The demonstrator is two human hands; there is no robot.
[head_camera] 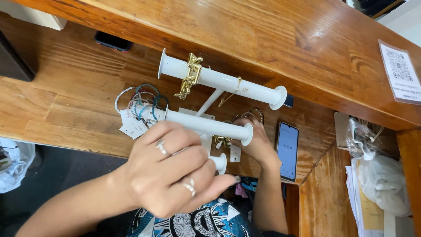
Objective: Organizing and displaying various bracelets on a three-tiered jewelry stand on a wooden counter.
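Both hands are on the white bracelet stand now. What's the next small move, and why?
Probably slide the bracelet in the right hand onto the free end of the middle bar. The left hand grips the lowest bar, steadying the stand, and that end is bare while beaded bracelets crowd the far end.

This looks like a small jewellery or accessories shop, seen from behind its wooden counter [272, 30]. A white tiered display stand [219, 81] with horizontal bars carries a chunky gold chain bracelet [190, 74], a thin gold chain with a small tag, and a cluster of beaded bracelets [140, 101] with white paper price tags [133, 126], the way goods are set out for sale. A laminated card with a scan code [400, 72] lies on the raised customer ledge, and clear plastic bags [381, 175] and papers sit on the lower work shelf.
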